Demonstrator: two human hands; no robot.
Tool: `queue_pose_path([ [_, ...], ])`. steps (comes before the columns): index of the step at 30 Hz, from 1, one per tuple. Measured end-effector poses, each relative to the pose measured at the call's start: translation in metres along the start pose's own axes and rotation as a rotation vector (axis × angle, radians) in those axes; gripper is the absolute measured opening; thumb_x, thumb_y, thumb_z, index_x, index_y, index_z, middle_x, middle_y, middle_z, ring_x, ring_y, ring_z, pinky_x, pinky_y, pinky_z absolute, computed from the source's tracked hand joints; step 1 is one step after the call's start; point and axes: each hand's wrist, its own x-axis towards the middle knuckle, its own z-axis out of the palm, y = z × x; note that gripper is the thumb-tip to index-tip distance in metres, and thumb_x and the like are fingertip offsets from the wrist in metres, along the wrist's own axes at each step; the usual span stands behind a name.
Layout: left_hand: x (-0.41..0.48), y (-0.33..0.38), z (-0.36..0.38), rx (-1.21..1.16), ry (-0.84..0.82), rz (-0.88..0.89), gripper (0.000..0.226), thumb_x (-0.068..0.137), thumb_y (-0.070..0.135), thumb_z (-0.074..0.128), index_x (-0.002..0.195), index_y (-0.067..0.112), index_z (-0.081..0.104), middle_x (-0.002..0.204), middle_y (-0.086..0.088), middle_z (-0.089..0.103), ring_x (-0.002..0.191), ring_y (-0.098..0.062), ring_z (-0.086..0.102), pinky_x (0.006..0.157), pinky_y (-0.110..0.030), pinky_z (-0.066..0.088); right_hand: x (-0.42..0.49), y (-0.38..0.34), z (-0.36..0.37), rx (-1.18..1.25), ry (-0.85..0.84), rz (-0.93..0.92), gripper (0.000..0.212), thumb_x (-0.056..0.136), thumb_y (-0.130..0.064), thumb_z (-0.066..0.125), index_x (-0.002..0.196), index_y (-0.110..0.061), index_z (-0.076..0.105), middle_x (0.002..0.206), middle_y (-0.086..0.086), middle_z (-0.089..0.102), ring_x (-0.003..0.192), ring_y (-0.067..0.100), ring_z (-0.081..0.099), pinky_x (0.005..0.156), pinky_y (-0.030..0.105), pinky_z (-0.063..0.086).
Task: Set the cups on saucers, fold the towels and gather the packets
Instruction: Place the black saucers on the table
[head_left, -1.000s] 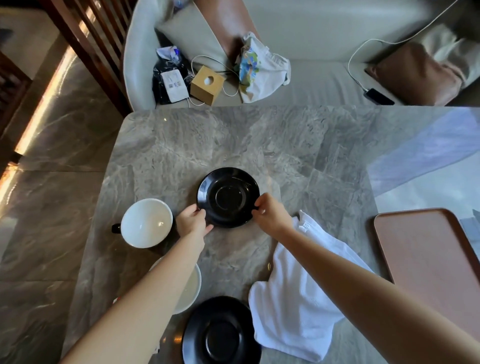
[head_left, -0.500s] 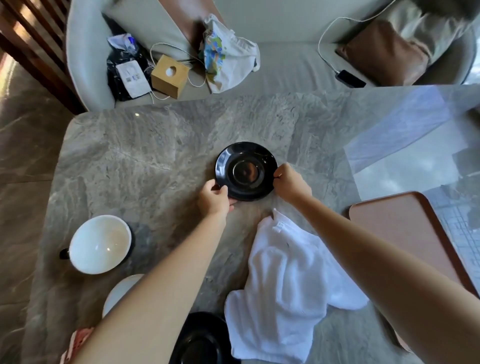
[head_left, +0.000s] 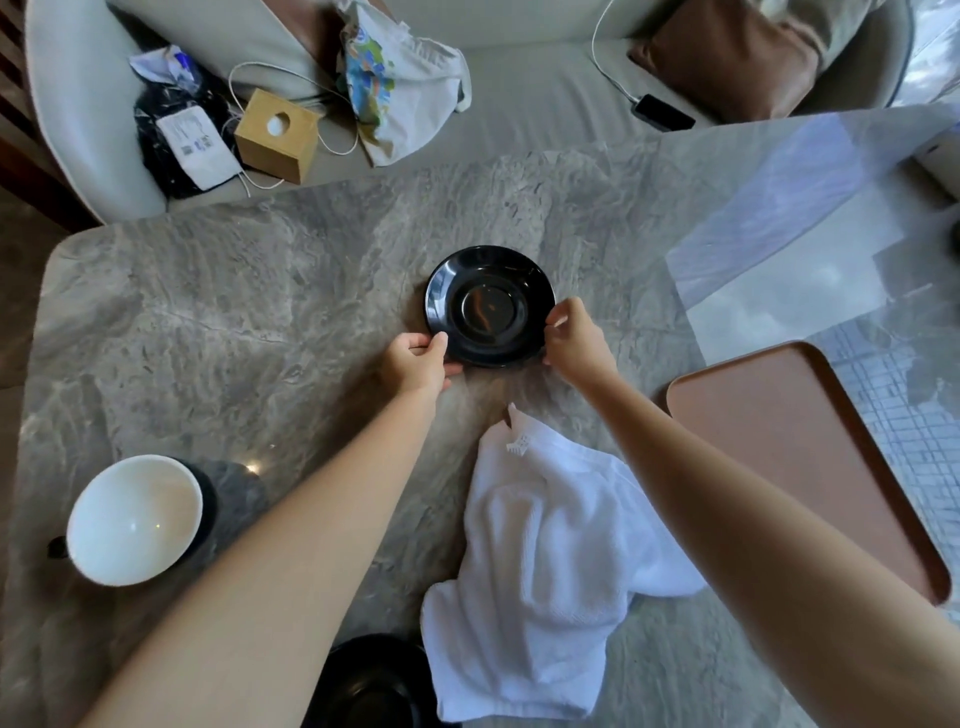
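At the bottom edge of the frame a second black saucer (head_left: 371, 686) lies partly cut off, a crumpled white towel (head_left: 545, 566) just right of it on the marble bench (head_left: 218, 322). A white cup (head_left: 132, 519) stands at lower left, a brown tray (head_left: 810, 467) at right. At centre, the left hand (head_left: 415, 361) and right hand (head_left: 576, 343) pinch opposite rims of a black saucer (head_left: 491, 306).

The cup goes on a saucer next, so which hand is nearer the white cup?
Left. The left hand grips the black saucer's left rim, on the white cup's side; the right hand holds the opposite rim, farther away.
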Motion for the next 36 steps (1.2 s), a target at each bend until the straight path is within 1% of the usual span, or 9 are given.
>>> queue_pose_path([
  [4,-0.002,-0.005,-0.001,-0.018,0.007,-0.002,0.015,0.089,0.023,0.058,0.077,0.018,0.05,0.088,-0.006,0.067,0.044,-0.003,0.064,0.043,-0.016,0.047,0.0,0.004,0.001,0.01,-0.008,-0.033,0.009,0.092,-0.019,0.034,0.095,-0.026,0.039,0.094,0.011,0.063,0.081,0.031,0.064,0.076,0.05,0.055],
  [9,-0.016,-0.009,-0.002,-0.069,-0.022,-0.03,0.021,0.091,0.024,0.052,0.106,0.011,0.057,0.079,0.003,0.065,0.069,-0.011,0.064,0.065,-0.023,0.047,-0.004,0.006,-0.008,0.205,-0.158,-0.079,0.012,0.097,-0.012,0.041,0.106,-0.019,0.04,0.077,-0.001,0.054,0.067,0.013,0.058,0.058,0.022,0.044],
  [12,-0.035,-0.023,-0.01,-0.017,-0.015,-0.04,0.024,0.088,0.014,0.052,0.109,0.006,0.057,0.061,0.007,0.063,0.068,-0.013,0.06,0.066,-0.024,0.045,-0.016,0.012,-0.014,0.274,-0.231,-0.081,0.029,0.097,-0.009,0.043,0.126,-0.01,0.04,0.093,0.007,0.055,0.076,0.008,0.059,0.057,0.011,0.042],
  [16,-0.084,-0.043,-0.035,0.183,-0.096,0.041,0.024,0.087,0.013,0.054,0.111,0.008,0.055,0.093,-0.001,0.057,0.09,-0.017,0.054,0.076,-0.025,0.039,-0.06,0.018,-0.01,0.154,0.073,-0.244,0.034,0.087,-0.007,0.055,0.121,-0.01,0.05,0.115,0.008,0.055,0.098,0.017,0.053,0.082,0.029,0.043],
  [19,-0.135,-0.074,-0.071,0.355,-0.11,0.273,0.02,0.086,0.014,0.056,0.106,0.013,0.06,0.1,0.002,0.062,0.094,-0.014,0.058,0.081,-0.023,0.041,-0.131,0.009,-0.006,0.252,0.166,-0.464,0.021,0.085,-0.007,0.054,0.104,-0.015,0.057,0.099,0.003,0.061,0.087,0.016,0.058,0.076,0.025,0.047],
  [24,-0.206,-0.141,-0.149,0.654,-0.009,0.53,0.033,0.077,0.032,0.052,0.104,0.018,0.061,0.108,0.007,0.062,0.103,-0.009,0.054,0.088,-0.021,0.038,-0.246,0.032,0.018,0.205,-0.372,-0.558,0.02,0.079,-0.023,0.042,0.084,-0.014,0.059,0.074,0.002,0.064,0.07,0.017,0.061,0.065,0.036,0.051],
  [29,-0.229,-0.187,-0.199,0.802,0.141,0.47,0.042,0.077,0.01,0.064,0.118,0.012,0.058,0.129,-0.004,0.054,0.121,-0.024,0.05,0.101,-0.031,0.036,-0.3,0.082,0.044,-0.049,-0.963,-0.314,0.02,0.085,-0.014,0.047,0.07,-0.023,0.057,0.068,0.001,0.063,0.06,0.014,0.061,0.053,0.011,0.043],
  [33,-0.237,-0.195,-0.21,0.792,0.228,0.398,0.052,0.078,0.006,0.065,0.127,0.008,0.05,0.135,-0.01,0.051,0.125,-0.03,0.046,0.103,-0.042,0.038,-0.314,0.104,0.059,-0.154,-0.982,-0.175,0.03,0.091,-0.025,0.048,0.062,-0.024,0.051,0.064,-0.003,0.062,0.051,0.006,0.058,0.053,0.017,0.046],
  [36,-0.24,-0.186,-0.21,0.699,0.205,0.333,0.055,0.084,0.005,0.06,0.136,0.007,0.042,0.14,-0.011,0.045,0.13,-0.028,0.042,0.105,-0.035,0.034,-0.316,0.102,0.067,-0.089,-0.919,-0.111,0.025,0.093,-0.025,0.049,0.068,-0.025,0.054,0.063,-0.003,0.062,0.046,0.005,0.059,0.052,0.023,0.049],
])
